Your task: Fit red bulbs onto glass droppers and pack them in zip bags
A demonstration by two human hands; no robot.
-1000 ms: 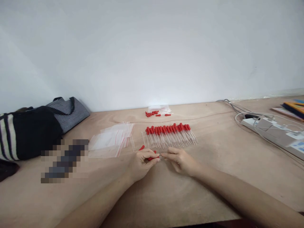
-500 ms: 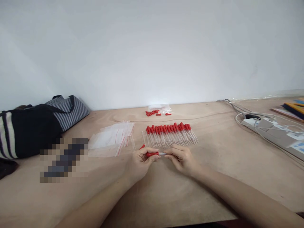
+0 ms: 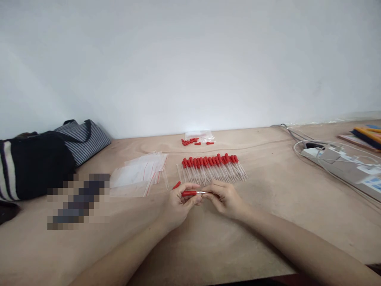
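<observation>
My left hand point(image 3: 178, 204) is closed around a red rubber dropper bulb point(image 3: 188, 193), which lies sideways between thumb and fingers. A thin clear dropper tube point(image 3: 200, 192) meets the bulb's right end, pinched by my right hand point(image 3: 222, 197); those fingers hide the rest of it. Another red bulb point(image 3: 176, 185) shows just behind my left hand, partly covered by it. Beyond both hands lies a row of droppers point(image 3: 208, 169) with red bulbs at the far end and clear tips pointing toward me.
Clear zip bags point(image 3: 139, 174) lie spread left of the row, with loose tubes point(image 3: 165, 178) beside them. Loose red bulbs point(image 3: 187, 142) and a clear bag point(image 3: 199, 135) sit near the wall. A black bag point(image 3: 41, 163) stands left; a power strip point(image 3: 342, 163) with cables lies right.
My right hand has moved slightly left, closer to my left hand, so less of the tube shows between them. The bulb stays in my left fingers.
</observation>
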